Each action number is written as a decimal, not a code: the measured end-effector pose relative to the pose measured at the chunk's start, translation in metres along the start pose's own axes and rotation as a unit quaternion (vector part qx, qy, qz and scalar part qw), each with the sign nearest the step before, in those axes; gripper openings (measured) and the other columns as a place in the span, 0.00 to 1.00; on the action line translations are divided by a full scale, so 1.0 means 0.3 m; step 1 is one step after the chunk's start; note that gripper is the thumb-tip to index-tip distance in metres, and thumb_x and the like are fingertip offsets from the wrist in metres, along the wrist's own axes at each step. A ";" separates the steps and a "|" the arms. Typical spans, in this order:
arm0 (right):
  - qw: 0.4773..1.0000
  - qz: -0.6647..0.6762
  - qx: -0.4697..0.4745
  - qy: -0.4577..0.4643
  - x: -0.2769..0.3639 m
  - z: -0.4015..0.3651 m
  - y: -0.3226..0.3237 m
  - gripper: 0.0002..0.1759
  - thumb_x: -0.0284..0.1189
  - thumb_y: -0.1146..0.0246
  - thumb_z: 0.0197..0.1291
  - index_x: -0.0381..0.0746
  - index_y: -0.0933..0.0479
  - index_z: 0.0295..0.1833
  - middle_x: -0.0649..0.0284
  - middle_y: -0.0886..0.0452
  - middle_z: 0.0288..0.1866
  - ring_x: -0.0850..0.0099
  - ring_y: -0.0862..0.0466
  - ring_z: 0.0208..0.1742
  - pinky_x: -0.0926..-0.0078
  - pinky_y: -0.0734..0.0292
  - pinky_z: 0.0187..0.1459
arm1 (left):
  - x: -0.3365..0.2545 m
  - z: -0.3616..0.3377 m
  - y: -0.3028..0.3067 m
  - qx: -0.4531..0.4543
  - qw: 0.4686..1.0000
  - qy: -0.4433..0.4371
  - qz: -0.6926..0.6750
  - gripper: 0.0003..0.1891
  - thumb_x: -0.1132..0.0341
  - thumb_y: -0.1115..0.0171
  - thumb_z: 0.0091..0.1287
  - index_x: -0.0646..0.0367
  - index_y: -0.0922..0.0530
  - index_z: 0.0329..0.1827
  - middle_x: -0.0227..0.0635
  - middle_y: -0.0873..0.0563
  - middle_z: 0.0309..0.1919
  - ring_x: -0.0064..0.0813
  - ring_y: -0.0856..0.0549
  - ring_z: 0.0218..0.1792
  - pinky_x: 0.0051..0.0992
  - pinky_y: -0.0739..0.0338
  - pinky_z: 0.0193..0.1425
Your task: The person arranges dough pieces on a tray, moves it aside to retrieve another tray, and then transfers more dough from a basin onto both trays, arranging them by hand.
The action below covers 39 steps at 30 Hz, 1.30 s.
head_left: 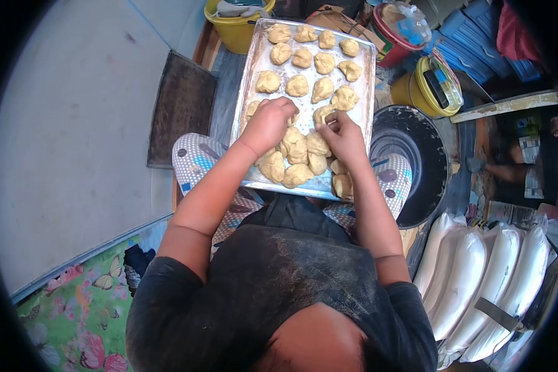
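A metal baking tray (364, 90) rests across my lap, with rows of yellowish dough balls (297, 85) on its far part. Nearer my body sits a clump of dough pieces (294, 147), pressed against each other. My left hand (270, 123) is curled over a dough piece at the tray's left middle; its fingers hide most of that piece. My right hand (343, 135) pinches another dough piece (322, 115) between thumb and fingers, right of the left hand. A few more pieces (341, 185) lie at the near right corner, partly beneath my right forearm.
A large black tub (437, 167) stands right of my knee. Yellow buckets (409, 93) and a red bucket (395, 53) are beyond it. Long plastic-wrapped white packs (465, 266) lie at lower right. A pale panel (80, 136) fills the left side. Another person's arm (505, 172) shows at far right.
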State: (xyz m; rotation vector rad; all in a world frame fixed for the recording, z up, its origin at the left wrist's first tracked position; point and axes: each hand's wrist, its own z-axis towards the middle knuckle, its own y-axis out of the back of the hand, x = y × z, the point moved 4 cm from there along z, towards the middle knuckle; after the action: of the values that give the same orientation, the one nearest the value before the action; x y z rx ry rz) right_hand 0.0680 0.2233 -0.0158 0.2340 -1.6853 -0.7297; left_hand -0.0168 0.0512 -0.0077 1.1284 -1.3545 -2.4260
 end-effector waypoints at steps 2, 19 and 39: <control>1.000 -0.019 0.021 -0.010 0.029 -0.026 0.029 0.25 0.43 0.28 0.49 0.34 0.23 0.43 0.53 0.19 0.29 0.58 0.17 0.32 0.66 0.23 0.36 | -0.032 -0.006 0.003 -0.023 0.999 -0.026 0.040 0.10 0.74 0.44 0.57 0.57 0.18 0.39 0.36 0.17 0.43 0.39 0.20 0.48 0.38 0.31 0.55; 0.972 -0.181 -0.084 0.122 -0.013 -0.073 0.097 0.19 0.35 0.30 0.54 0.35 0.24 0.47 0.52 0.22 0.40 0.55 0.19 0.40 0.62 0.24 0.42 | -0.142 -0.033 -0.025 0.050 0.993 -0.090 0.052 0.16 0.59 0.37 0.60 0.51 0.20 0.51 0.37 0.23 0.54 0.36 0.24 0.58 0.40 0.36 0.61; 0.974 -0.179 -0.035 0.134 -0.053 -0.284 0.090 0.36 0.39 0.28 0.49 0.36 0.31 0.61 0.53 0.25 0.53 0.54 0.27 0.58 0.59 0.36 0.59 | -0.019 -0.345 0.218 -0.101 0.987 0.099 -0.074 0.11 0.75 0.36 0.56 0.63 0.28 0.40 0.49 0.23 0.57 0.49 0.23 0.56 0.36 0.27 0.58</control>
State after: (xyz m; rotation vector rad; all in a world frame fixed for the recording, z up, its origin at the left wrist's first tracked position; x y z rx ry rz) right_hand 0.1584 0.2241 -0.0064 0.5718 -1.3710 -0.9775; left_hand 0.0418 -0.0541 0.0142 1.4148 -0.9747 -2.4048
